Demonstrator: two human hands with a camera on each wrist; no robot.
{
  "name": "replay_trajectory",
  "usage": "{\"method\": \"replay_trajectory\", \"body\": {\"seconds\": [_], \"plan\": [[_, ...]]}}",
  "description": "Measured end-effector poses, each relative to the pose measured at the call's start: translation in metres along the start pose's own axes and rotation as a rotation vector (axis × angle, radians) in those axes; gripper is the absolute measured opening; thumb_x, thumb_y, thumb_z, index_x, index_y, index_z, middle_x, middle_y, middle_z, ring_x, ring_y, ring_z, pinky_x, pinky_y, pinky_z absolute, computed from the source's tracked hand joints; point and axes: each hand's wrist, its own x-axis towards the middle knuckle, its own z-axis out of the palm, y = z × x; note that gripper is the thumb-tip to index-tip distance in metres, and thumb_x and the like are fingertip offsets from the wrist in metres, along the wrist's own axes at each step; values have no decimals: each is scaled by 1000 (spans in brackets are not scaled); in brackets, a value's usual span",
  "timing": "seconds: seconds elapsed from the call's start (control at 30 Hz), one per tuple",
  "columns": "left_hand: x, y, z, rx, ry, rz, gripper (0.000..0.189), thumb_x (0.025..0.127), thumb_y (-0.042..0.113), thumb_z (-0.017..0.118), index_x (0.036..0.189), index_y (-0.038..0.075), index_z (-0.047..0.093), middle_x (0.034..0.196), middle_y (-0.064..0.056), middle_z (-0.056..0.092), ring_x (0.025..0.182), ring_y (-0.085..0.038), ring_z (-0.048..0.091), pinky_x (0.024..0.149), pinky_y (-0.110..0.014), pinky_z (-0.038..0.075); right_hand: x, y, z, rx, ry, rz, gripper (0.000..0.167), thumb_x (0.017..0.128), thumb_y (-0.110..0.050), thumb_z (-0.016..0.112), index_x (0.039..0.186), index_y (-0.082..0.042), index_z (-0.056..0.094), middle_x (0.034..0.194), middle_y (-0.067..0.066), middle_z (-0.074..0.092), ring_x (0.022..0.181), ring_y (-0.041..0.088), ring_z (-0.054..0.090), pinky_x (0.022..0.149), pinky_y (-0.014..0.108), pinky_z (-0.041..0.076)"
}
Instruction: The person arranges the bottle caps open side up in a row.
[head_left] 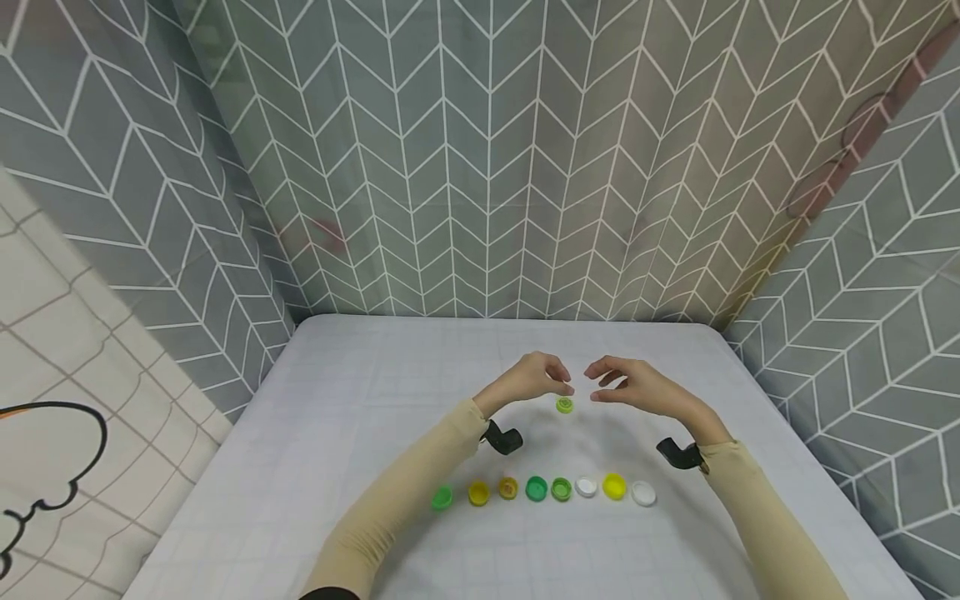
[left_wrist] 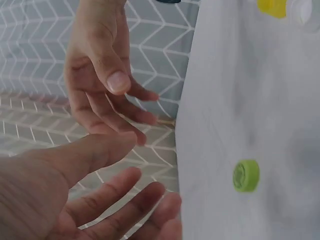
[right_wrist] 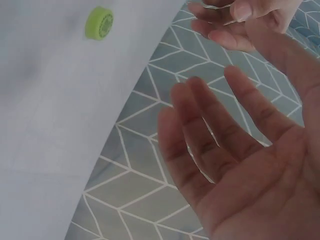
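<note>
A light green bottle cap (head_left: 565,405) lies on the white table, below and between the two hands; its printed top shows in the right wrist view. My left hand (head_left: 534,377) hovers just above and left of this cap, its fingers loosely bent with nothing between them. Facing it from the right, my right hand (head_left: 632,385) hangs in the air with thumb and fingers apart, also holding nothing. In the left wrist view the green cap (left_wrist: 246,175) sits apart from both hands. The right wrist view shows relaxed, spread fingers (right_wrist: 220,125) over the table's edge line.
Nearer the body, a row of caps runs across the table (head_left: 315,400): a green cap (head_left: 442,498) at the left end, then yellow, gold, green and white ones, with a white cap (head_left: 643,493) at the right end. Patterned grey curtains (head_left: 487,167) surround the table.
</note>
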Motion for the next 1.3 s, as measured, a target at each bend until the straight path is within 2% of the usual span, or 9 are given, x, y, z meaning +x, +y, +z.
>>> {"method": "replay_trajectory", "body": {"seconds": [0.2, 0.3, 0.47, 0.57, 0.7, 0.87, 1.03, 1.17, 1.3], "plan": [[10, -21, -3, -102, 51, -49, 30, 83, 22, 76, 106, 5, 68, 93, -2, 69, 80, -11, 64, 68, -25, 53, 11, 10, 2, 24, 18, 18, 47, 86, -26, 73, 126, -7, 57, 120, 18, 62, 104, 33, 62, 79, 29, 55], [14, -29, -1, -133, 67, -90, 31, 83, 20, 77, 108, 4, 67, 92, -3, 69, 78, -12, 65, 66, -25, 53, 17, 18, 7, 31, 27, 9, 48, 86, -24, 73, 127, -5, 57, 116, 18, 63, 99, 31, 63, 78, 28, 54], [18, -40, 8, -110, 90, -149, 36, 80, 20, 79, 110, 4, 66, 89, -4, 69, 74, -14, 64, 65, -26, 51, 26, 31, 17, 37, 19, 19, 46, 86, -20, 73, 126, -4, 56, 115, 25, 64, 93, 29, 64, 76, 30, 54], [20, -47, 15, -100, 100, -159, 36, 78, 19, 80, 108, 4, 67, 88, -4, 70, 73, -13, 64, 63, -25, 49, 30, 36, 23, 48, -6, 42, 46, 87, -19, 73, 127, -3, 56, 114, 27, 64, 91, 28, 65, 74, 31, 53], [21, -54, 23, -111, 92, -167, 36, 78, 17, 81, 108, 3, 66, 87, -5, 70, 71, -14, 65, 62, -25, 49, 35, 38, 31, 61, -57, 61, 48, 88, -16, 71, 129, 1, 53, 114, 28, 63, 96, 34, 65, 76, 35, 55], [23, -55, 31, -131, 55, -180, 33, 77, 14, 80, 106, 5, 66, 88, -5, 70, 72, -16, 67, 62, -26, 53, 40, 44, 38, 61, -118, 93, 48, 87, -13, 71, 129, 2, 54, 110, 25, 65, 92, 29, 66, 74, 33, 55], [26, -54, 38, -66, 47, -170, 30, 75, 12, 81, 102, 6, 70, 91, -5, 70, 75, -13, 63, 63, -24, 50, 43, 48, 44, 77, -168, 162, 44, 86, -11, 70, 126, 2, 56, 102, 18, 66, 77, 17, 62, 65, 29, 51], [28, -51, 42, -12, 55, -150, 26, 74, 10, 81, 98, 5, 72, 93, -5, 71, 77, -14, 63, 66, -24, 50, 46, 51, 49, 60, -161, 206, 38, 87, -7, 69, 122, 1, 59, 96, 12, 65, 72, 14, 58, 61, 27, 48], [30, -48, 45, 57, 53, -138, 23, 76, 10, 79, 97, 5, 72, 94, -4, 71, 78, -13, 62, 67, -23, 50, 49, 52, 53, 39, -133, 211, 29, 86, -4, 68, 115, 1, 64, 91, 9, 65, 70, 13, 56, 60, 25, 48]]}}
